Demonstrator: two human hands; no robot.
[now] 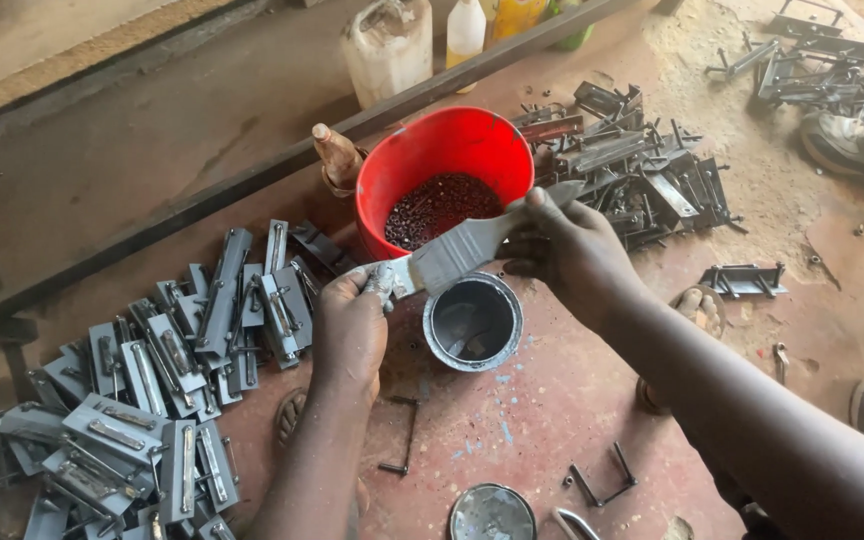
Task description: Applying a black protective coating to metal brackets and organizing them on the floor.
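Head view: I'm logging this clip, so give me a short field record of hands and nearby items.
left hand: grips a small metal piece
right hand: holds paintbrush, bristles on that piece
below brush: open paint tin of grey paint
behind: red bucket of dark bits
left: pile of grey-painted latches
right: heap of unpainted latches

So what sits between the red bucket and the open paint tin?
In the head view, the paintbrush crosses there, held by the right hand, its bristles pinched by the left hand, between red bucket and paint tin.
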